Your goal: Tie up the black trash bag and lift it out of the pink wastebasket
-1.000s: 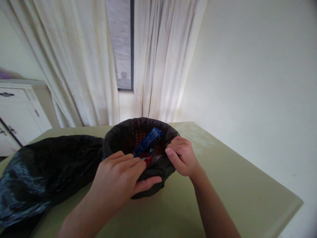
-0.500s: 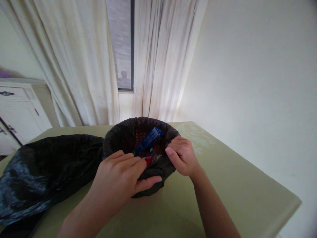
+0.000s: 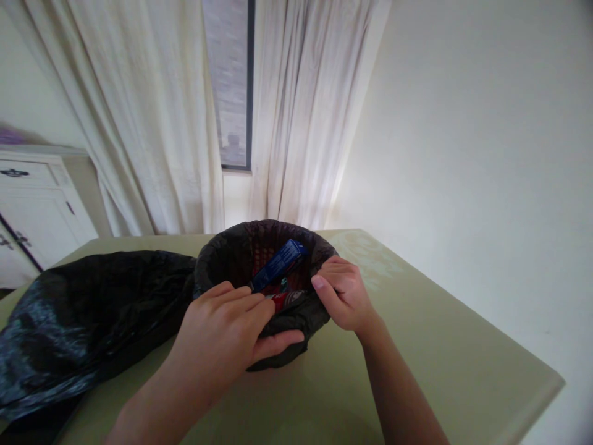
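Left hand [image 3: 227, 330], right hand [image 3: 343, 300] pinching black liner [image 3: 217, 259] on basket rim

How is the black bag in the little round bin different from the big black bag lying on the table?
The thin black plastic liner is stretched open over the small round bin, with a blue box inside; the large black plastic bag lies flat and crumpled on the green table. The left hand and right hand grip the liner's rim; neither touches the large bag. Both are dark, shiny plastic.
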A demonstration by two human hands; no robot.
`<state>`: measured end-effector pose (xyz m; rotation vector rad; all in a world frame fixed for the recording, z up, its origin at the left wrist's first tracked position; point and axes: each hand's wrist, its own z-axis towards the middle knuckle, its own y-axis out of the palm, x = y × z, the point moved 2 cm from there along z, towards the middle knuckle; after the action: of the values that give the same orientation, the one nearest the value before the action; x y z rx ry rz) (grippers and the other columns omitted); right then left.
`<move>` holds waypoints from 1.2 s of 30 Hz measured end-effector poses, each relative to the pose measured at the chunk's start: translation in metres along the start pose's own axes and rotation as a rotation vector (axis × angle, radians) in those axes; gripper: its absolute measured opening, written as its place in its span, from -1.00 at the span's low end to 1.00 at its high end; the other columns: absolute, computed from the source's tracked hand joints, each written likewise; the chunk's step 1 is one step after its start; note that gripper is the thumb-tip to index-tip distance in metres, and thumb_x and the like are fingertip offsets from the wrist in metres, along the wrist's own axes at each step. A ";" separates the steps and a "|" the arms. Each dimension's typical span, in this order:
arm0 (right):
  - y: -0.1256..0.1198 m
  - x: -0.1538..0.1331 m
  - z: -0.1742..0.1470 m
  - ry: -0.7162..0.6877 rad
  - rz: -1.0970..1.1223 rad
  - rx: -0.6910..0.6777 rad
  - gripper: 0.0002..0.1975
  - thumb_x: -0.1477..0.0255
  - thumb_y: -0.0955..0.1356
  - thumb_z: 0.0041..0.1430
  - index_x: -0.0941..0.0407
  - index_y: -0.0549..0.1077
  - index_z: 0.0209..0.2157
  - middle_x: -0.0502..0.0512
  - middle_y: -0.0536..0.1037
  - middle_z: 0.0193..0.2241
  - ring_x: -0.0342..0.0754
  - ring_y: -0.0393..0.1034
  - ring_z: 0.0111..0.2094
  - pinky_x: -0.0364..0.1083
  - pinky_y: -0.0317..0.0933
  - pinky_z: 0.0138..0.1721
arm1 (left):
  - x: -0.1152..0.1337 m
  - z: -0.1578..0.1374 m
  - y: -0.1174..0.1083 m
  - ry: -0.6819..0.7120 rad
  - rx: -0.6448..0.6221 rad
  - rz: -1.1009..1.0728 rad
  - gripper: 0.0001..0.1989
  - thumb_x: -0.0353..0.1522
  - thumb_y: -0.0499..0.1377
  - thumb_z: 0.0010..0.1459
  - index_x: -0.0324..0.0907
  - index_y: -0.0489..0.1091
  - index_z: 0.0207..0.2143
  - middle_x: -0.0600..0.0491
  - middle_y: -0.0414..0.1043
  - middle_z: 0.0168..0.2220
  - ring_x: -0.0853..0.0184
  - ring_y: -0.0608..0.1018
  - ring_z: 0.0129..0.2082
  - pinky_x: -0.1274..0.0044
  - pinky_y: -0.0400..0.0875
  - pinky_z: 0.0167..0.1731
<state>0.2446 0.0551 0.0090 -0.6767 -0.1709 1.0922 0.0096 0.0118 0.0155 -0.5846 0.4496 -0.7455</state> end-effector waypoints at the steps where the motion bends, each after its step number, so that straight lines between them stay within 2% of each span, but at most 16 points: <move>1: 0.000 0.000 0.000 0.002 0.002 0.005 -0.50 0.45 0.26 0.58 0.07 0.09 -0.52 -0.14 0.15 -0.63 -0.16 0.04 -0.56 -0.02 0.05 -0.30 | 0.000 0.000 0.000 -0.001 -0.002 -0.002 -0.39 0.04 0.06 0.56 -0.09 0.38 -0.51 0.14 0.44 -0.59 0.26 0.50 -0.59 0.34 0.22 -0.44; 18: 0.004 0.004 -0.006 0.020 0.067 0.069 -0.49 0.50 0.19 0.62 0.07 0.11 -0.53 -0.11 0.17 -0.62 -0.15 0.08 -0.56 0.01 0.09 -0.29 | 0.000 -0.001 0.000 -0.031 -0.028 -0.025 -0.41 0.05 0.07 0.55 -0.09 0.39 -0.48 0.14 0.47 -0.56 0.23 0.52 -0.57 0.31 0.24 -0.43; 25: 0.007 0.006 -0.008 -0.043 0.111 0.136 -0.53 0.49 0.16 0.62 0.06 0.12 -0.50 -0.08 0.17 -0.60 -0.12 0.08 -0.54 0.03 0.08 -0.29 | -0.003 -0.002 -0.006 -0.093 -0.095 -0.163 -0.49 0.05 0.10 0.54 -0.10 0.48 -0.33 0.11 0.54 -0.43 0.22 0.55 -0.48 0.32 0.29 -0.39; 29: 0.003 0.002 -0.005 -0.039 0.062 0.115 -0.51 0.41 0.16 0.64 0.06 0.18 -0.50 -0.08 0.21 -0.60 -0.10 0.13 -0.53 0.03 0.13 -0.26 | -0.013 -0.005 -0.021 -0.235 -0.109 -0.420 -0.69 -0.11 0.11 0.58 -0.06 0.53 -0.12 0.08 0.60 -0.14 0.28 0.63 -0.15 0.45 0.46 -0.14; 31: -0.006 -0.003 -0.002 -0.026 0.003 0.089 -0.53 0.32 0.21 0.65 0.07 0.32 -0.45 -0.05 0.35 -0.56 -0.08 0.25 -0.48 0.06 0.18 -0.17 | -0.023 -0.008 -0.030 -0.312 -0.040 -0.472 -0.77 -0.19 0.10 0.59 -0.03 0.53 -0.04 0.06 0.59 -0.01 0.29 0.62 0.01 0.49 0.46 0.02; 34: -0.025 -0.010 -0.002 0.039 -0.047 0.152 -0.60 0.16 0.24 0.64 0.05 0.58 -0.19 0.08 0.64 -0.31 0.04 0.50 -0.24 0.11 0.23 -0.02 | -0.050 -0.015 -0.042 -0.482 0.117 -0.341 -0.73 -0.17 0.07 0.58 -0.05 0.52 0.00 0.00 0.60 -0.01 0.20 0.62 0.01 0.40 0.46 0.07; 36: -0.036 -0.011 -0.007 0.097 -0.010 0.279 -0.57 0.13 0.21 0.65 0.04 0.64 -0.05 0.16 0.69 -0.13 0.11 0.55 -0.06 0.12 0.28 0.04 | -0.074 -0.025 -0.043 -0.654 0.140 -0.205 -0.66 -0.09 0.05 0.55 -0.07 0.50 0.01 -0.05 0.62 -0.06 0.09 0.65 -0.04 0.30 0.47 0.04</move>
<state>0.2700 0.0326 0.0262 -0.4766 0.0611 1.0467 -0.0742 0.0328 0.0369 -0.7086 -0.2682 -0.7258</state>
